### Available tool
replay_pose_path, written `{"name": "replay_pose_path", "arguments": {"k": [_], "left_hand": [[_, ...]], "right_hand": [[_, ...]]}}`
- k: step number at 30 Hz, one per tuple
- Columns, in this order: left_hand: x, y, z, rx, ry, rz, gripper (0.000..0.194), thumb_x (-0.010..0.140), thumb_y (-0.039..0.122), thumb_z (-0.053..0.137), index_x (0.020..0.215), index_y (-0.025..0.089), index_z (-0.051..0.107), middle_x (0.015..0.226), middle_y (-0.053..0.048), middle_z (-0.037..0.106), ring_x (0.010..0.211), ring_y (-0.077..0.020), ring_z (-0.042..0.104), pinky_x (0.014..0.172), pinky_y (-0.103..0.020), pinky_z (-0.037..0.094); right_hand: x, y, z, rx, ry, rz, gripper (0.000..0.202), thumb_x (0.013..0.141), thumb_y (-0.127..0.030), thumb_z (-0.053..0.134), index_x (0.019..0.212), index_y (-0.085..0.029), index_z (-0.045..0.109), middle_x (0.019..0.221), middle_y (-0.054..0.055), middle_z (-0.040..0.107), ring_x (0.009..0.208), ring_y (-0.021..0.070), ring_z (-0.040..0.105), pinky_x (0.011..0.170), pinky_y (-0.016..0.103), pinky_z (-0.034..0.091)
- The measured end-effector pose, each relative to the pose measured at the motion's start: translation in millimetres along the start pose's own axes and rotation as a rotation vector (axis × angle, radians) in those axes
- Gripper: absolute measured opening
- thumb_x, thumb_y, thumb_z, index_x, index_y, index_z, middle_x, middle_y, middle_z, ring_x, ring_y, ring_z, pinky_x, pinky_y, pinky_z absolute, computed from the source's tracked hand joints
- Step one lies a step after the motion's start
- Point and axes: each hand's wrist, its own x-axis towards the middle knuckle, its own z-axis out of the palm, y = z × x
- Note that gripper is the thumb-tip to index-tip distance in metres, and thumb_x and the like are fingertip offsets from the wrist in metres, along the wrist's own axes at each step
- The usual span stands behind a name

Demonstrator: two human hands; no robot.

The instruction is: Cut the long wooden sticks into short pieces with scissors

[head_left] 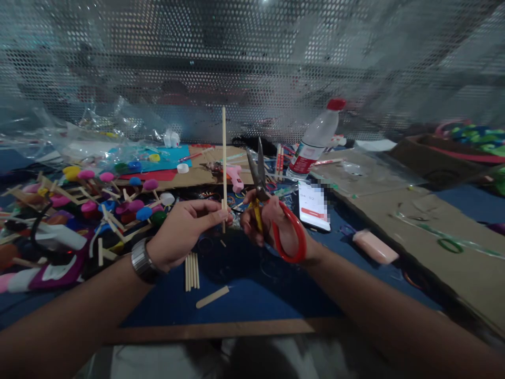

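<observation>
My left hand [189, 229], with a metal watch on its wrist, pinches a long thin wooden stick [224, 152] upright. A shorter wooden piece lies against its lower end at the fingertips. In my right hand [264, 221] is a pair of scissors [257, 176] with red and yellow handles. The blades point upward, slightly parted, to the right of the stick and apart from it. Below my left hand several short sticks [192, 272] lie side by side on the blue tabletop [260, 300]. A flat craft stick [212, 297] lies near the front edge.
Colourful craft pieces with wooden sticks [118, 208] crowd the left, beside a purple-and-white tool [59, 268]. A pink glue gun [235, 178], a tilted plastic bottle [315, 137] and a lit phone [313, 205] stand or lie behind my hands. Cardboard [394, 210] covers the right.
</observation>
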Motion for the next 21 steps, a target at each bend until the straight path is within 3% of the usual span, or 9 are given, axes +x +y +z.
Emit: {"name": "replay_pose_path", "arguments": {"k": [4,6,9,14,21], "left_hand": [[1.0,-2.1,-0.7,0.048,0.0,0.008,0.025,0.074,0.038,0.081,0.08,0.015,0.076,0.076,-0.001,0.07,0.064,-0.0073,0.057,0.057,-0.016,0.045],[0.2,-2.3,0.5,0.062,-0.03,0.01,0.022,0.075,0.036,0.08,0.079,0.014,0.076,0.074,-0.001,0.07,0.062,-0.007,0.055,0.056,-0.016,0.045],[-2.8,-1.2,4.3,0.104,-0.115,-0.016,0.017,0.077,0.03,0.078,0.075,0.013,0.075,0.071,-0.002,0.07,0.06,-0.0075,0.056,0.051,-0.016,0.044],[-6.2,1.0,9.4,0.14,-0.254,-0.087,0.013,0.081,0.023,0.072,0.074,0.012,0.074,0.069,-0.002,0.071,0.058,-0.0068,0.058,0.052,-0.015,0.047],[-5.0,-1.7,8.9,0.106,-0.246,-0.142,0.012,0.079,0.021,0.074,0.073,0.012,0.075,0.067,-0.003,0.072,0.06,-0.008,0.063,0.055,-0.015,0.05]], "right_hand": [[-0.3,-1.8,3.5,-0.03,0.047,0.008,0.047,0.085,-0.07,0.056,0.102,-0.027,0.05,0.068,-0.005,0.061,0.043,0.0085,0.046,0.039,0.021,0.037],[0.0,-3.8,6.4,-0.039,0.105,0.008,0.038,0.083,-0.055,0.07,0.098,-0.027,0.05,0.07,-0.007,0.06,0.042,0.007,0.046,0.039,0.02,0.037],[1.3,-6.1,10.2,-0.033,0.179,0.003,0.044,0.071,-0.035,0.086,0.093,-0.028,0.049,0.075,-0.008,0.061,0.042,0.0053,0.046,0.038,0.019,0.039],[3.4,-6.2,12.5,-0.007,0.186,0.02,0.048,0.06,-0.028,0.092,0.084,-0.026,0.05,0.07,-0.008,0.06,0.047,0.0089,0.055,0.039,0.021,0.045],[5.2,-4.2,10.7,-0.012,0.201,-0.02,0.049,0.056,-0.025,0.093,0.082,-0.027,0.052,0.064,-0.009,0.06,0.069,0.0174,0.069,0.06,0.03,0.057]]}}
